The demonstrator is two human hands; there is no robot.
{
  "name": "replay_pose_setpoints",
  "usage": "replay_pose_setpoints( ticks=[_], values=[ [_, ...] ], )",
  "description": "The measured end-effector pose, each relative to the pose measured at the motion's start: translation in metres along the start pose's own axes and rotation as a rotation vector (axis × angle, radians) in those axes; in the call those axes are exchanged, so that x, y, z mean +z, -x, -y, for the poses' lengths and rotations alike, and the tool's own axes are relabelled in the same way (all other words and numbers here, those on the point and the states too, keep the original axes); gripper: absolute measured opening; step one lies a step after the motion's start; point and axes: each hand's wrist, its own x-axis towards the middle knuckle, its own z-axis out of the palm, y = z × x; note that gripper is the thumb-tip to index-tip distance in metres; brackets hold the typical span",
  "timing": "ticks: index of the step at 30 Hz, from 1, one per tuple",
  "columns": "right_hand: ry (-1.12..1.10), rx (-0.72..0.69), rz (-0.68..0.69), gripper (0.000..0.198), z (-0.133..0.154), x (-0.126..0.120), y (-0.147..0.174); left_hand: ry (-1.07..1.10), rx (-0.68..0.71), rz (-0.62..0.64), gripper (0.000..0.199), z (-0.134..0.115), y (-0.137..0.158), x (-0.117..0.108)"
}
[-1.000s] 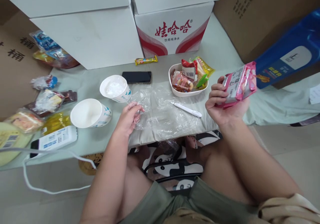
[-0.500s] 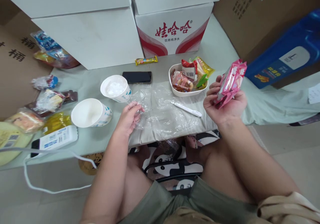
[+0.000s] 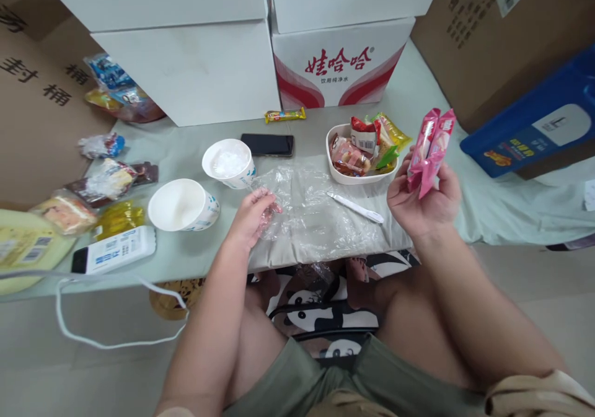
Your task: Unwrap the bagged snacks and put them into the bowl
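The pink packets (image 3: 432,147) are gripped by the right hand (image 3: 430,212), with their tops poking up above the curled fingers; the white letters on them are too small to be read. The clear plastic (image 3: 309,215) is pinched by the left hand (image 3: 255,219) and is spread on the table (image 3: 316,126). Between the hands, a thin white tool (image 3: 356,207) is seen. A snack bowl (image 3: 356,178) is set near the right hand. Farther back, a white box (image 3: 344,92) is marked 娃哈哈 and 饮用纯净水. On a brown box (image 3: 32,45) at the left, 封 and 桶 can be read.
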Motion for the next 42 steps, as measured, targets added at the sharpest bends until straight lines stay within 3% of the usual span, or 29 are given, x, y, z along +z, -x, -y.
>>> replay_pose_setpoints(
  ticks=[7,9,12,14,18,23,28,32,36,42],
  values=[
    [0.059,-0.049,0.035,0.017,-0.01,0.001,-0.001,-0.026,0.008,0.019,0.023,-0.002,0.004,-0.001],
    [0.119,-0.148,0.058,0.014,-0.012,0.003,-0.005,-0.036,0.013,0.022,0.021,-0.004,0.005,-0.002],
    [0.293,-0.39,0.063,0.025,-0.007,0.006,-0.015,-0.045,0.022,0.021,0.019,-0.005,0.008,-0.004],
    [0.492,-0.447,0.128,0.029,0.004,0.009,-0.025,-0.051,0.029,0.03,0.018,-0.006,0.008,-0.005],
    [1.008,-0.387,0.369,0.032,0.034,0.028,-0.042,-0.062,0.04,0.07,0.02,-0.004,0.009,-0.006],
    [1.506,-0.422,0.262,0.038,0.053,0.052,-0.066,-0.066,0.061,0.074,0.017,-0.003,0.01,-0.007],
    [1.672,-0.352,0.307,0.032,0.055,0.054,-0.087,-0.073,0.076,0.079,0.017,-0.004,0.011,-0.007],
    [1.837,-0.403,0.294,0.034,0.056,0.065,-0.086,-0.082,0.108,0.084,0.02,-0.002,0.008,-0.008],
    [2.051,-0.343,0.379,0.036,0.049,0.082,-0.082,-0.097,0.125,0.09,0.019,0.0,0.006,-0.007],
    [2.005,-0.168,0.471,0.036,0.056,0.087,-0.083,-0.1,0.118,0.099,0.018,0.0,0.007,-0.009]
  ],
)
